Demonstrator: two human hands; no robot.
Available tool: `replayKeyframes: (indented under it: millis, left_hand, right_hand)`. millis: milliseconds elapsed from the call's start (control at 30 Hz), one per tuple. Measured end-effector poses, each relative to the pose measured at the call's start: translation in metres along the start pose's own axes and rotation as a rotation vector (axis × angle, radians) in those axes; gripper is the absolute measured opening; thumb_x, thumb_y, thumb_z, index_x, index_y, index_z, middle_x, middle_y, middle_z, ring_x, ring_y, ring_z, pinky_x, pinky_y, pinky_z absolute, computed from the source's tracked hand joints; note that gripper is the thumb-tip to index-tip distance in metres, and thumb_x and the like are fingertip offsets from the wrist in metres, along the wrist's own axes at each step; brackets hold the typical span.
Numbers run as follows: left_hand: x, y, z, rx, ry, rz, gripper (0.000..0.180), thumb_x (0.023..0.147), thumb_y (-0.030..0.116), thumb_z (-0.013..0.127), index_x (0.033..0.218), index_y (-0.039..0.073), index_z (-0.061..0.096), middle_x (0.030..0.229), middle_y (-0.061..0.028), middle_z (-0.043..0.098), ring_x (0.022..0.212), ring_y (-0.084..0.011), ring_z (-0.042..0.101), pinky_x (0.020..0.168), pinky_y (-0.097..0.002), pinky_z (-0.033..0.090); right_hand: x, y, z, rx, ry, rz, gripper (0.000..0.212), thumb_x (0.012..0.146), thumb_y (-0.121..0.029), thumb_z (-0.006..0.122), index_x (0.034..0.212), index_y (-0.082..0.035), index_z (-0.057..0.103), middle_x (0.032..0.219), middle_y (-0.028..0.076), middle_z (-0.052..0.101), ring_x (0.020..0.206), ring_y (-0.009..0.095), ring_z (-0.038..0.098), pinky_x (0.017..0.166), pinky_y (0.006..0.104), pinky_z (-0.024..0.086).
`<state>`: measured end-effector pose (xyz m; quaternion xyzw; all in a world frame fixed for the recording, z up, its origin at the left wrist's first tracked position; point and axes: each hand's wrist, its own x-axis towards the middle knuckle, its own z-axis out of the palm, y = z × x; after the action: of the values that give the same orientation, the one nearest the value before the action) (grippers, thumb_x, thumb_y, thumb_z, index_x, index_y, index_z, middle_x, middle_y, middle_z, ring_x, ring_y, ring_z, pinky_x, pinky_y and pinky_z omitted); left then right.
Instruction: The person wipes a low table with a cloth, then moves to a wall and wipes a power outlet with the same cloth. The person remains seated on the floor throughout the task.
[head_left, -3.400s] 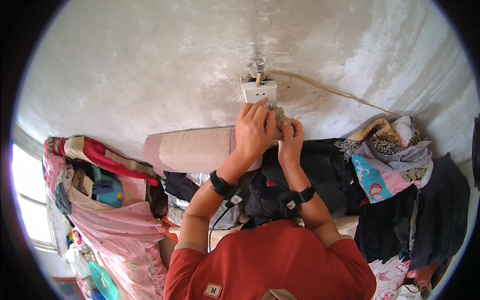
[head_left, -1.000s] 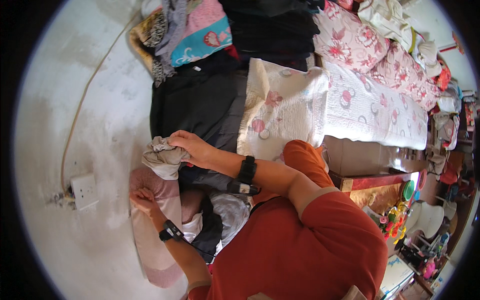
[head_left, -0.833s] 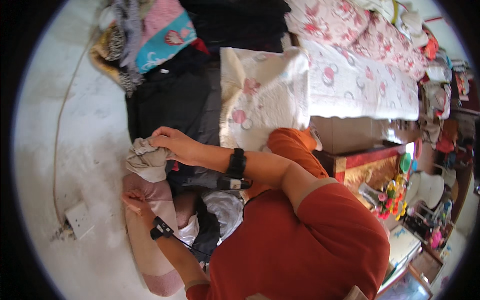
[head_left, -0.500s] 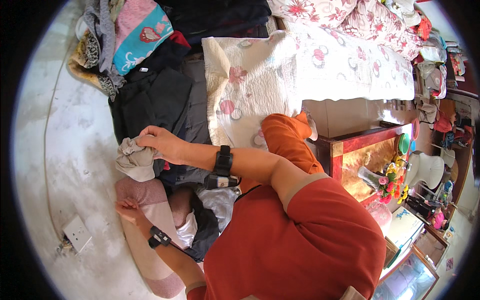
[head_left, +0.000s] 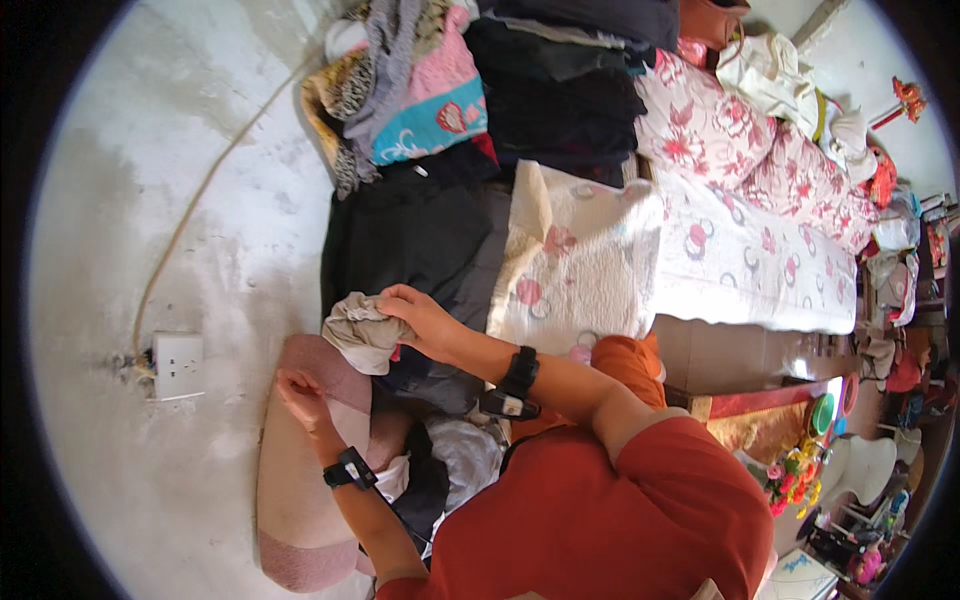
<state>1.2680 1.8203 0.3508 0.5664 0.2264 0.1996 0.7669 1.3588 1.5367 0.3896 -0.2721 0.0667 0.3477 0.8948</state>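
My right hand (head_left: 420, 320) pinches a crumpled beige cloth (head_left: 362, 335) and holds it above the dark clothes. What sort of garment it is, I cannot make out. Lower and to the left, my left hand (head_left: 305, 400) is empty, its fingers loosely bent and apart, over a pink and cream sofa armrest or cushion (head_left: 305, 480). Black folded clothes (head_left: 400, 235) lie just beyond the cloth. Between my forearms are a white cloth and a black cloth (head_left: 430, 465), partly hidden by my arm.
A pale wall with a socket (head_left: 180, 365) and a cable runs along the left. Clothes with a pink and turquoise piece (head_left: 430, 130) are heaped at the far side. A floral quilted cover (head_left: 580, 250) and floral cushions (head_left: 700, 125) extend right, near a wooden table (head_left: 750, 405) with flowers.
The view has swung left, so the scene sits further right and lower. My right hand still holds the beige cloth, and my left hand remains empty beside it.
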Motion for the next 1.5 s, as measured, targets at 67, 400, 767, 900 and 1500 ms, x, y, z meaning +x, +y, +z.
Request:
replayKeyframes:
  millis: [67, 400, 767, 900, 1500]
  left_hand:
    - [0.002, -0.003, -0.012, -0.047, -0.023, 0.003, 0.043, 0.103, 0.037, 0.043, 0.068, 0.013, 0.039, 0.057, -0.002, 0.039, 0.048, -0.0131, 0.037, 0.043, -0.0263, 0.028]
    - [0.007, -0.005, -0.01, -0.051, -0.067, 0.034, 0.046, 0.103, 0.041, 0.046, 0.066, 0.014, 0.04, 0.057, -0.0027, 0.041, 0.05, -0.0141, 0.043, 0.044, -0.0271, 0.032]
    - [0.004, -0.007, -0.001, -0.049, -0.005, 0.039, 0.047, 0.101, 0.042, 0.049, 0.064, 0.014, 0.041, 0.055, -0.0021, 0.041, 0.047, -0.0141, 0.044, 0.043, -0.0268, 0.033]
    - [-0.003, -0.005, 0.029, 0.053, 0.018, 0.03, 0.046, 0.101, 0.04, 0.048, 0.064, 0.014, 0.04, 0.053, -0.0033, 0.042, 0.043, -0.0138, 0.041, 0.04, -0.0269, 0.03]
    - [-0.174, -0.141, 0.414, 0.092, -0.473, -0.387, 0.049, 0.101, 0.039, 0.046, 0.063, 0.01, 0.042, 0.052, -0.0073, 0.044, 0.042, -0.0171, 0.044, 0.038, -0.0294, 0.032]
  right_hand:
    - [0.001, 0.002, 0.006, -0.016, -0.031, -0.008, 0.015, 0.096, -0.02, 0.064, 0.106, -0.012, 0.056, 0.097, 0.0, 0.06, 0.089, 0.012, 0.06, 0.077, 0.0324, 0.051]
    - [0.003, 0.003, 0.024, -0.044, -0.02, 0.009, 0.014, 0.095, -0.021, 0.066, 0.103, -0.014, 0.058, 0.098, -0.002, 0.06, 0.091, 0.011, 0.06, 0.078, 0.0321, 0.05]
    - [-0.003, -0.006, -0.001, -0.003, -0.014, -0.032, 0.013, 0.096, -0.02, 0.065, 0.106, -0.014, 0.058, 0.098, -0.002, 0.062, 0.091, 0.011, 0.061, 0.08, 0.0314, 0.051]
    - [-0.01, -0.031, -0.028, 0.032, -0.017, -0.088, 0.009, 0.098, -0.018, 0.062, 0.105, -0.014, 0.058, 0.1, -0.002, 0.063, 0.094, 0.012, 0.062, 0.083, 0.0338, 0.051]
    - [-0.135, -0.323, -0.265, 0.127, 0.19, -0.541, 0.014, 0.094, -0.015, 0.062, 0.107, -0.009, 0.063, 0.105, 0.005, 0.065, 0.103, 0.02, 0.064, 0.09, 0.0387, 0.053]
